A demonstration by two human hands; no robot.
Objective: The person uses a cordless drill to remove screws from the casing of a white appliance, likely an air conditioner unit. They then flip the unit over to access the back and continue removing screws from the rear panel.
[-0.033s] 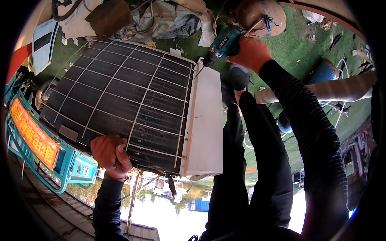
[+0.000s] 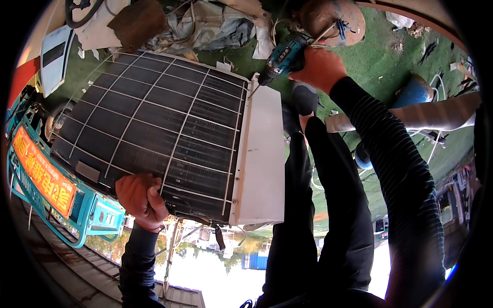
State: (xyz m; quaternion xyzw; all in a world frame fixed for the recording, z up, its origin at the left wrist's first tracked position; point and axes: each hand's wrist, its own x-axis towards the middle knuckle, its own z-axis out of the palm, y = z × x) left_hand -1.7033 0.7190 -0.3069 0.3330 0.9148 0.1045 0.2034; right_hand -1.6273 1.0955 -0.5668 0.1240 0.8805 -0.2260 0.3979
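A large air conditioner outdoor unit (image 2: pixel 149 115) fills the left and middle, its dark fins behind a pale wire guard (image 2: pixel 177 134). A white side panel (image 2: pixel 261 159) runs along its right side. My left hand (image 2: pixel 141 199) is closed at the near edge of the unit, fingers curled by the wire guard. My right hand (image 2: pixel 322 69) grips a teal and black cordless drill (image 2: pixel 284 57) beyond the unit's far right corner. The drill points down and left, its thin bit reaching the seam near the top of the white panel. Whether the tip sits in a screw is too small to tell.
Crumpled plastic sheeting (image 2: pixel 213 31) lies beyond the unit, beside a rusty round tank (image 2: pixel 316 18). A blue cylinder (image 2: pixel 415 91) and a pale thick tube (image 2: pixel 436 110) are at the right. A teal vehicle (image 2: pixel 100 218) with an orange sign stands at the left. My legs (image 2: pixel 339 200) are close to the panel.
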